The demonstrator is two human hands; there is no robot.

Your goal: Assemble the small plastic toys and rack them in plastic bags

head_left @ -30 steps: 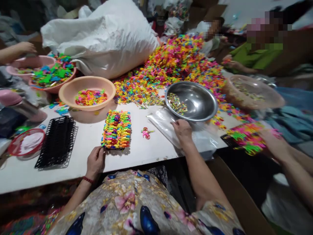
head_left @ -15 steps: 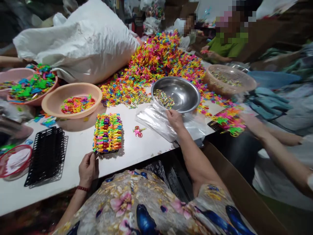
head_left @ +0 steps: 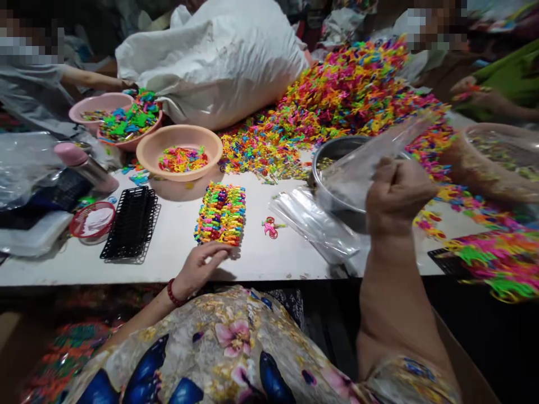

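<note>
My right hand (head_left: pixel 398 193) is raised in front of the steel bowl (head_left: pixel 324 147), closed on a clear plastic bag (head_left: pixel 370 160) that stretches up and to the right. Below it, more flat clear bags (head_left: pixel 314 221) lie on the white table. My left hand (head_left: pixel 204 266) rests at the near edge of a black rack packed with colourful small plastic pieces (head_left: pixel 221 213). Its fingers are bent close together; whether they grip the rack cannot be made out. One pink and red piece (head_left: pixel 270 226) lies between the rack and the bags.
Stacked black racks (head_left: pixel 131 224), a red basket (head_left: pixel 92 220) and a bottle (head_left: pixel 86 165) stand left. A peach basin (head_left: pixel 179 134) and a big pile of pieces (head_left: pixel 337 95) lie behind, beside a white sack (head_left: pixel 219 67). Other people's arms show left and right.
The view has swung right. My right hand has lifted a clear bag off the stack, and it now hangs over the bowl. My left hand has moved to the rack's near right corner.
</note>
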